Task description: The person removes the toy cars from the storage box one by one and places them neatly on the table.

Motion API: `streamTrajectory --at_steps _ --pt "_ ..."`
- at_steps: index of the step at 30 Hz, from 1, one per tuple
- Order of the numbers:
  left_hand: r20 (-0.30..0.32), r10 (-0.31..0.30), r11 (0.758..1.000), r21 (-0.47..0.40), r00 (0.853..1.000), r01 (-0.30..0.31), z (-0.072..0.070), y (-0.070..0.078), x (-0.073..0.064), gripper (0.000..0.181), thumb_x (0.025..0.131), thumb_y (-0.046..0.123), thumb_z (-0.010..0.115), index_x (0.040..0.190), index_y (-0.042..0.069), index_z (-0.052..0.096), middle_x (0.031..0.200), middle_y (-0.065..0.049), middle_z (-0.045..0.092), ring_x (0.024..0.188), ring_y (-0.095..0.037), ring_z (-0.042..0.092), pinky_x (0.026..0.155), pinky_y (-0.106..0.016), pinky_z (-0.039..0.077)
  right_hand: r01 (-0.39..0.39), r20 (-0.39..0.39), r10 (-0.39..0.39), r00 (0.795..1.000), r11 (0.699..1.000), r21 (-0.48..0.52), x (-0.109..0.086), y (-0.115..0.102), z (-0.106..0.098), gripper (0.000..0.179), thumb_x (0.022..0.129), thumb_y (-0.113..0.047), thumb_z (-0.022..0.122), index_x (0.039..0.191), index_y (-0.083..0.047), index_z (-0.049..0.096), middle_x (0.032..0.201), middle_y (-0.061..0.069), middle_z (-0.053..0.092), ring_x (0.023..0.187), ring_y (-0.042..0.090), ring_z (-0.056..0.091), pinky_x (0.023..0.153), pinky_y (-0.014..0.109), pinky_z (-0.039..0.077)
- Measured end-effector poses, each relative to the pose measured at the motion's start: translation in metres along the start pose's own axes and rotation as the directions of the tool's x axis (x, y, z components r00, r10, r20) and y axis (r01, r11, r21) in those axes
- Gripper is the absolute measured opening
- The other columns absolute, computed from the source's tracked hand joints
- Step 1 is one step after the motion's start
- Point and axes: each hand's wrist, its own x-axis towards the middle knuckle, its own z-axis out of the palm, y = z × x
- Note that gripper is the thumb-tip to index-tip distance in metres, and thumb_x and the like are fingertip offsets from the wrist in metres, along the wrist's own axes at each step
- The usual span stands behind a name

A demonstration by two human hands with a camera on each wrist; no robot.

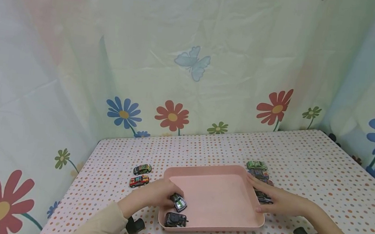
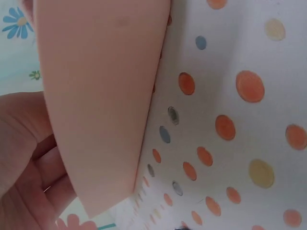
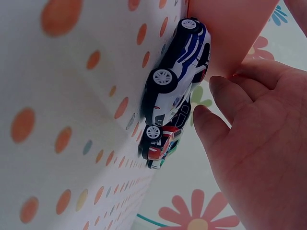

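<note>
In the head view a pink tray (image 1: 214, 229) lies on the dotted table. My left hand (image 1: 160, 192) reaches over its left wall and holds a dark and silver toy car (image 1: 179, 203) inside the tray. Just in front of that car, a black toy vehicle (image 1: 175, 220) sits in the tray's near left corner. My right hand (image 1: 279, 201) rests at the right rim, thumb and forefinger spread along it. A white and blue toy car (image 3: 182, 72) stands on the table below this hand in the right wrist view. The tray wall (image 2: 100, 96) hides the held car in the left wrist view.
Left of the tray stand a dark patterned toy car (image 1: 142, 169) and a red and yellow one (image 1: 139, 181). A green toy car (image 1: 256, 165) heads a row along the tray's right side. A flowered curtain (image 1: 189, 94) hangs behind the dotted table (image 1: 204, 149).
</note>
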Motion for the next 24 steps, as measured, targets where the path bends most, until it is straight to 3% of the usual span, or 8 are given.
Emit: streamTrajectory --at_steps 4,10,18,24 --pt "-0.032 -0.034 0.999 -0.028 0.999 0.033 0.003 0.000 0.002 0.022 0.080 0.013 0.075 0.101 0.016 0.072 0.091 0.014 0.064 0.074 0.005 0.050 0.067 -0.013 0.044 0.015 0.004 -0.015 1.000 1.000 0.021 0.000 0.001 0.000 0.082 0.090 -0.023 0.063 0.146 0.008 0.010 0.148 0.034 0.004 0.128 0.057 0.009 0.090 0.074 0.023" --pt "-0.092 -0.065 0.998 0.008 0.994 0.066 0.006 0.004 0.006 0.027 0.079 0.020 0.077 0.105 0.014 0.073 0.096 0.011 0.067 0.078 0.004 0.053 0.069 -0.014 0.046 0.002 -0.001 -0.002 1.000 1.000 0.020 0.000 0.002 0.001 0.084 0.090 -0.026 0.063 0.146 0.008 0.011 0.148 0.033 0.004 0.128 0.056 0.009 0.091 0.073 0.021" --pt "-0.175 -0.094 0.994 -0.067 0.980 0.083 0.012 0.005 0.011 0.030 0.077 0.022 0.079 0.104 0.010 0.073 0.098 0.007 0.069 0.090 0.000 0.059 0.077 -0.015 0.048 -0.023 -0.010 0.023 1.000 0.999 0.038 0.000 0.001 0.003 0.085 0.089 -0.029 0.064 0.146 0.007 0.013 0.149 0.030 0.005 0.129 0.054 0.008 0.092 0.076 0.011" --pt "-0.206 -0.113 0.992 -0.077 0.972 0.099 0.007 0.006 0.013 0.028 0.076 0.024 0.079 0.101 0.012 0.074 0.094 0.009 0.069 0.085 0.002 0.059 0.075 -0.016 0.048 -0.023 -0.019 0.024 1.000 0.999 0.030 0.000 0.001 0.002 0.086 0.089 -0.030 0.064 0.146 0.007 0.013 0.149 0.031 0.005 0.129 0.054 0.008 0.092 0.076 0.009"
